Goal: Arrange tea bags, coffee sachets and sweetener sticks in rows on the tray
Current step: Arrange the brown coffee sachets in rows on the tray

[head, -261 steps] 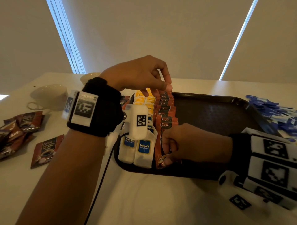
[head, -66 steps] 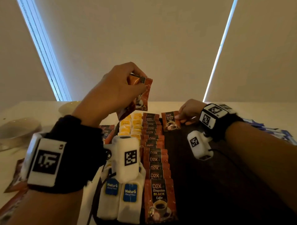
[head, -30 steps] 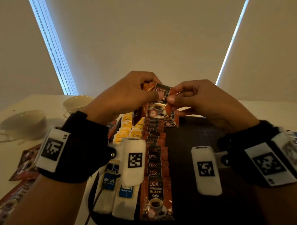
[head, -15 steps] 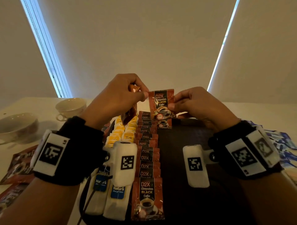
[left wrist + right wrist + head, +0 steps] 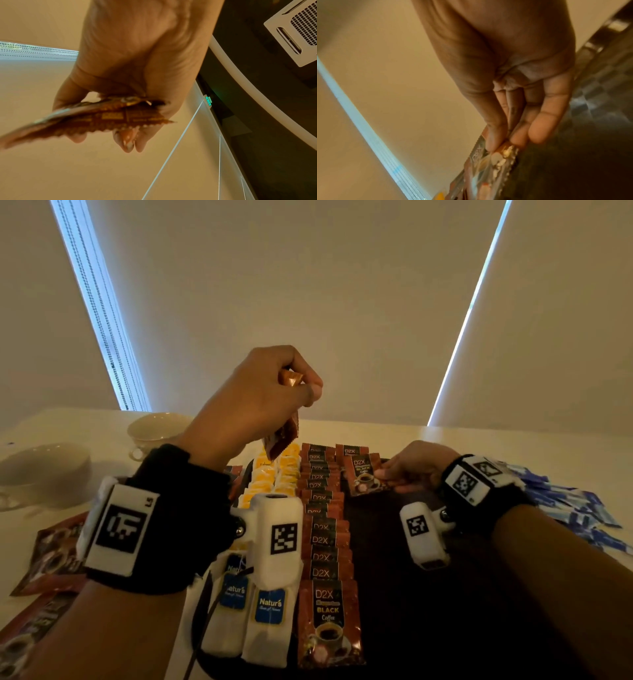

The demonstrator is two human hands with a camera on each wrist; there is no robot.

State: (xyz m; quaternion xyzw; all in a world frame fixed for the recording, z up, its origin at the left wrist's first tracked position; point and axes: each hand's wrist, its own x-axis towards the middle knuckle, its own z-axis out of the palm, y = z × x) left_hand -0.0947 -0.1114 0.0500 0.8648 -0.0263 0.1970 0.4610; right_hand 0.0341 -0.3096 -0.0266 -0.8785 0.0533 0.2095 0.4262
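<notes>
A dark tray (image 5: 445,628) holds two rows of tea bags (image 5: 270,611) on its left and a long overlapping row of brown coffee sachets (image 5: 323,529) beside them. My right hand (image 5: 411,465) pinches one coffee sachet (image 5: 363,475) by its edge, low over the tray's far end, where a second sachet row begins. The right wrist view shows thumb and fingers pinching that sachet (image 5: 489,166). My left hand (image 5: 260,402) is raised above the far end of the tray and grips a small bunch of coffee sachets (image 5: 284,436), seen again from the left wrist as sachets (image 5: 96,117).
Loose coffee sachets (image 5: 51,556) lie on the table left of the tray. Two white cups (image 5: 157,429) stand at the back left. A pile of blue sweetener sticks (image 5: 568,505) lies right of the tray. The tray's right half is bare.
My right hand took one sachet from the bunch in my left hand and carried it down and right to the tray's far end. The left hand stayed raised with the others.
</notes>
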